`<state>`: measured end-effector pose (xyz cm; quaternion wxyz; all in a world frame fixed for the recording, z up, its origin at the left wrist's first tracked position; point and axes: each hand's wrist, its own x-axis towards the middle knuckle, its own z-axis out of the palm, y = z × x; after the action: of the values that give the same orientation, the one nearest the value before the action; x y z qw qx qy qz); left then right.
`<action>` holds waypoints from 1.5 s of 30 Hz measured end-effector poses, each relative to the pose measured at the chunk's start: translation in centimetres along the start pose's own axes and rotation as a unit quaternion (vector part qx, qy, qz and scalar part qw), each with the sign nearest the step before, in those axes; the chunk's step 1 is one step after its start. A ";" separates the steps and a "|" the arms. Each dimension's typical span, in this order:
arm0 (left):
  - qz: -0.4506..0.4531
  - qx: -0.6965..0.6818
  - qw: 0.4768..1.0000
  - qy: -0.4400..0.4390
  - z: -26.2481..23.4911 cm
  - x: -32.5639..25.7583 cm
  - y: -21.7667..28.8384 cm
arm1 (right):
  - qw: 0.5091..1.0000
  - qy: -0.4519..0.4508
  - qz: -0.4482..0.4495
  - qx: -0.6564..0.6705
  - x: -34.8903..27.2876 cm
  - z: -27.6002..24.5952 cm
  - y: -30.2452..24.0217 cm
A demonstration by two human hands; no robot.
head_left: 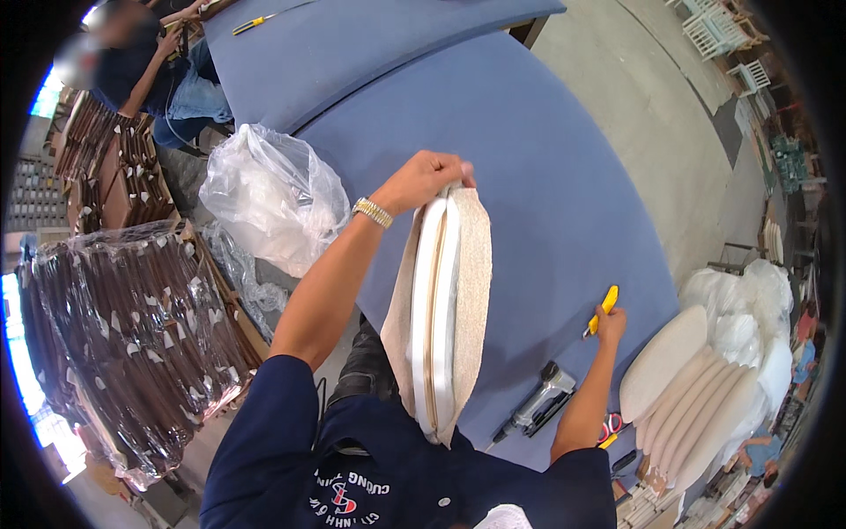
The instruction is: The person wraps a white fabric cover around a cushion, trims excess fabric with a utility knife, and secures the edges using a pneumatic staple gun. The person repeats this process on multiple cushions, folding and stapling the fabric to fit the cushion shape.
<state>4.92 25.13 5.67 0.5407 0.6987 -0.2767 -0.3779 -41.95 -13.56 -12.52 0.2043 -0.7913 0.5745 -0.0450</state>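
Observation:
My left hand (432, 179) is closed on the top end of a seat-like pad (437, 309), held upright on edge in front of me. Beige fabric covers its outer faces. Along the edge turned to me show white padding and a thin brown strip. The fabric flares loose on the left side. Out to the right, my right hand (612, 324) grips a yellow utility knife (609, 302) over the blue table top (546, 176), apart from the pad. A pneumatic staple gun (545, 398) lies below that hand.
Several beige pads (696, 406) lean in a row at the right, by white plastic wrapping (749, 300). Red-handled scissors (610, 427) lie near my right forearm. A clear plastic bag (273, 198) and wrapped brown stacks (132, 344) stand left. A co-worker (141, 75) sits far left.

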 end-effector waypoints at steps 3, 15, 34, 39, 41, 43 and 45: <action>0.020 0.010 0.999 -0.037 -1.6 -1.4 -0.2 | 0.953 -0.110 0.109 0.260 -3.2 -1.5 -6.8; 0.183 0.172 0.931 -0.264 -6.0 -0.6 2.6 | 0.821 -0.243 0.016 0.517 -34.8 1.8 -27.7; -0.016 0.033 0.913 -0.405 -3.4 6.4 0.0 | 0.758 0.000 -0.442 0.479 -27.1 -5.8 -39.6; -0.036 0.010 0.922 -0.386 -3.9 5.9 0.4 | 0.777 0.074 -0.490 0.388 -26.6 -2.5 -43.6; -0.041 -0.003 0.924 -0.380 -4.0 5.9 0.2 | 0.785 0.089 -0.504 0.349 -26.3 -1.0 -44.0; -0.037 0.003 0.924 -0.380 -3.7 6.3 -0.1 | 0.806 0.066 -0.485 0.333 -27.0 -0.1 -44.1; -0.028 0.014 0.927 -0.374 -3.7 6.3 -0.2 | 0.817 0.056 -0.481 0.311 -27.6 1.0 -43.8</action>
<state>11.52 22.25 4.48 0.3777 0.5218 -0.4440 -0.6228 -11.93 23.51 7.50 0.3595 -0.8574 0.0860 -0.3581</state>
